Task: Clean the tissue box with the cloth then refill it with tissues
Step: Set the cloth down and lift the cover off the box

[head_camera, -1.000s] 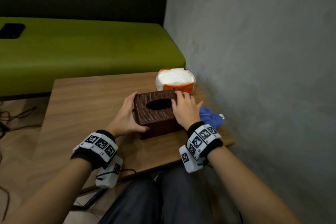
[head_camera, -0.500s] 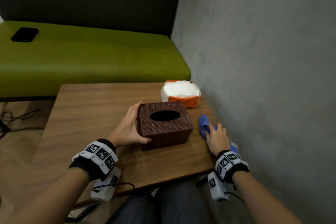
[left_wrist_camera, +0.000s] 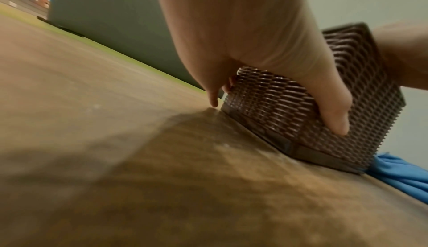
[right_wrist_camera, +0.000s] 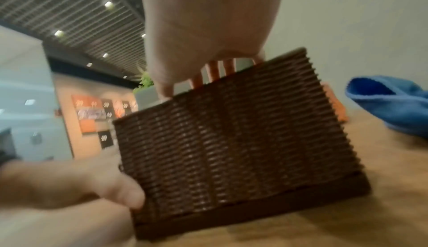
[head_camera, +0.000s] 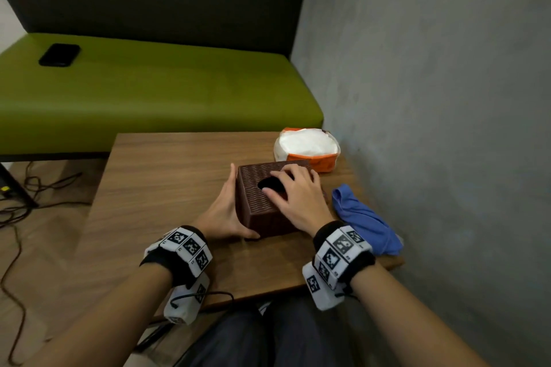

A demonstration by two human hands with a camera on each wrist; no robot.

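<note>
The brown woven tissue box (head_camera: 253, 180) stands on the wooden table (head_camera: 167, 182), its oval opening partly covered. My left hand (head_camera: 229, 205) holds its left near corner: fingers along the left side, thumb (left_wrist_camera: 333, 115) pressed on the near face. Arched over the top is my right hand (head_camera: 295, 194), fingertips near the far edge and thumb at the rim of the opening. The blue cloth (head_camera: 363, 217) lies crumpled on the table just right of the box, with no hand on it. An open orange pack of white tissues (head_camera: 307, 146) sits behind the box.
A grey wall (head_camera: 432, 128) runs close along the table's right edge. A green bench (head_camera: 149, 92) with a black phone (head_camera: 59, 54) on it stands behind the table. Cables (head_camera: 24, 188) trail on the floor at the left. My knees are under the near edge.
My right hand went from the box's right side to the blue cloth, then left the cloth lying there and came onto the box's top. The left hand stayed on the box.
</note>
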